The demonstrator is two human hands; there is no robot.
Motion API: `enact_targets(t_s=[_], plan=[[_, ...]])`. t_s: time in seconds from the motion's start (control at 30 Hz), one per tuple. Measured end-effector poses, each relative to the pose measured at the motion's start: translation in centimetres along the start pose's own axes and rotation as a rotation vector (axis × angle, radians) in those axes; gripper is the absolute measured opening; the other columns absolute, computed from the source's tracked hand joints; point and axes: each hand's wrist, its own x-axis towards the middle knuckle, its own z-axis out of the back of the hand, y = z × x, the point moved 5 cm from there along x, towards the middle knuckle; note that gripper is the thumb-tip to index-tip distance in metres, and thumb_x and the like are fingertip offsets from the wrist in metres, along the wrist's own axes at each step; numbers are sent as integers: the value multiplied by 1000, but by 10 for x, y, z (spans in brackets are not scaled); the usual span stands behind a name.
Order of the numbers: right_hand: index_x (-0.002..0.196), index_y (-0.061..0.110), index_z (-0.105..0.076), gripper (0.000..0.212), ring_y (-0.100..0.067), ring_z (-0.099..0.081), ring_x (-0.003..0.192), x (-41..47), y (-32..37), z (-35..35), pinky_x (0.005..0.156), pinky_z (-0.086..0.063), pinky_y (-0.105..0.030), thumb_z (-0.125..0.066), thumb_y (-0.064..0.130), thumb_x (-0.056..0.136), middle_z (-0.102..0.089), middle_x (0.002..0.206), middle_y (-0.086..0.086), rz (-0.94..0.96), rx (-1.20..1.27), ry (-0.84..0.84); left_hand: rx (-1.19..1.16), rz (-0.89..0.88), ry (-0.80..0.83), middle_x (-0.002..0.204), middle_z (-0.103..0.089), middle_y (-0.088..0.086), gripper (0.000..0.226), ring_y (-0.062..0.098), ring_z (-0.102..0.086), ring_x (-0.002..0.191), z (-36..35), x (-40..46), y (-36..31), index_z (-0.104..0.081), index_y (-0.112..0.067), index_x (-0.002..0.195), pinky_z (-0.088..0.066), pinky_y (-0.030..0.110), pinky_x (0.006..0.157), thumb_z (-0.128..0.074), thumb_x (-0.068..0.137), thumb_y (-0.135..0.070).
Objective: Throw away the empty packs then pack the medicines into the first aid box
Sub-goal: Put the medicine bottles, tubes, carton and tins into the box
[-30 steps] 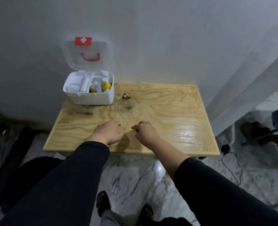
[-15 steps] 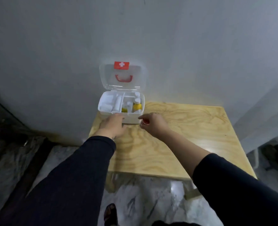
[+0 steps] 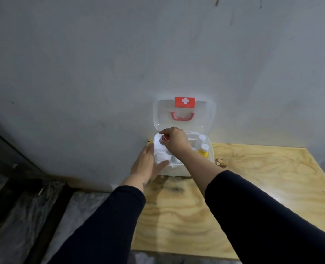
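Observation:
A white first aid box [image 3: 211, 155] stands open at the table's back left corner, against the wall. Its clear lid [image 3: 203, 119], with a red cross label and a red handle, leans upright on the wall. A yellow bottle with a white cap [image 3: 203, 151] stands in the box's right side. My right hand [image 3: 175, 141] hovers over the box's left compartment, fingers closed on a small red and white container [image 3: 163, 139]. My left hand [image 3: 146, 164] lies flat against the box's left front corner, fingers spread on its wall.
The wooden table [image 3: 253, 187] stretches to the right and toward me. A grey wall rises directly behind the box. Marble floor [image 3: 77, 206] and a dark strip lie to the left of the table.
Both hands went from the table's front edge up to the box. My right hand now holds the small container over the left compartment, and my left hand rests on the box. My view shifted left.

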Motion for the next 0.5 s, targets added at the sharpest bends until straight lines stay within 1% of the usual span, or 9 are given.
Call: enact_targets(t_s=[0.13,0.2,0.27,0.33,0.4,0.43,0.5], plan=[[120,18,-66,34,-28,-57,110,19,1,-24,87,-48,-34,-52,7,91,-64,114,-10,-23,-91,27,-11,-32,30,152,-36,1,88,22,-38,137,-2,10,7,-19,-25,152,-46,44,101,-62,82,-57],[123,19,-64,36,-29,-51,115,22,2,-29,89,-48,-36,-50,6,92,-65,115,-9,-20,-127,26,0,-29,45,150,-38,0,84,22,-40,136,-2,14,10,-22,-25,150,-46,42,100,-62,83,-54],[126,21,-61,38,-29,-47,117,24,4,-27,90,-47,-37,-53,8,91,-66,116,-7,-21,-136,4,5,-18,67,146,-44,-2,83,22,-45,132,-4,16,16,-28,-26,147,-50,44,96,-58,77,-60],[127,21,-61,42,-30,-52,113,25,4,-21,90,-47,-36,-62,11,86,-65,116,-7,-53,-88,-29,-30,-10,78,139,-50,-6,81,21,-53,125,-8,19,22,-33,-32,142,-54,43,89,-55,71,-64],[124,19,-63,42,-30,-59,106,24,0,-13,90,-48,-34,-68,14,83,-63,115,-10,-99,-40,-37,-53,-22,83,141,-48,-5,78,21,-53,125,-8,16,20,-34,-29,143,-52,43,93,-61,75,-58],[124,17,-63,39,-30,-60,106,22,-2,-10,91,-48,-34,-67,16,84,-61,115,-11,-114,-43,-25,-62,-19,87,142,-47,-3,77,23,-52,125,-6,13,17,-35,-25,144,-50,43,95,-63,79,-53],[125,14,-62,38,-28,-57,112,15,-5,-9,96,-45,-32,-61,15,88,-58,111,-12,-116,-74,34,-81,-29,77,138,-49,-2,69,23,-54,122,-4,14,15,-40,-24,141,-50,39,93,-64,82,-49]])
